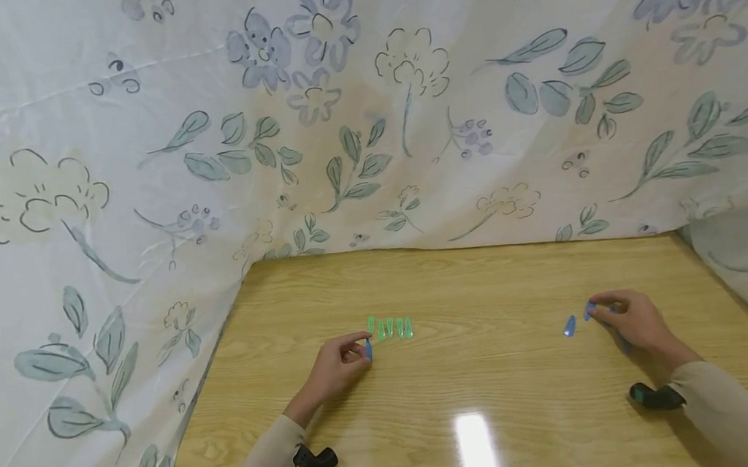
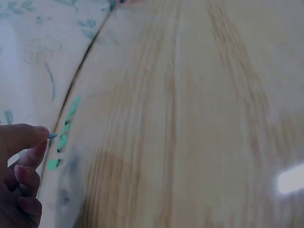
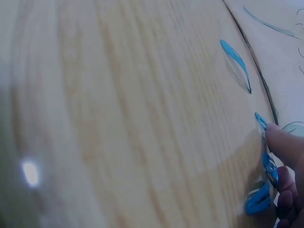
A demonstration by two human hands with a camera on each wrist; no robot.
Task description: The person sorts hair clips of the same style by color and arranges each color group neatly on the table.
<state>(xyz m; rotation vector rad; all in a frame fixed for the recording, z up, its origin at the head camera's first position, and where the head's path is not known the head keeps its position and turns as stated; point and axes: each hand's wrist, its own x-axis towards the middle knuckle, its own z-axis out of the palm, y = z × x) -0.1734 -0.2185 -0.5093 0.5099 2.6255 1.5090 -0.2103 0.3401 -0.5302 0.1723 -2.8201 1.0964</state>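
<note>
My left hand (image 1: 340, 367) pinches a blue snap hair clip (image 1: 368, 349) between thumb and finger, just in front of a row of green hair clips (image 1: 390, 327). In the left wrist view only the tip of that clip shows beyond the fingers, beside the green row (image 2: 72, 109). At the right, my right hand (image 1: 638, 321) pinches a blue hair clip (image 1: 589, 309) at its fingertips. Another blue clip (image 1: 569, 326) lies on the table to its left. More blue clips (image 3: 259, 199) sit beneath the right fingers, partly hidden by the hand.
A wood-grain table (image 1: 477, 372) spreads under both hands, with a bright light reflection near its front. Floral cloth (image 1: 410, 187) hangs behind the table and along its sides. Dark devices (image 1: 316, 462) are worn at both wrists.
</note>
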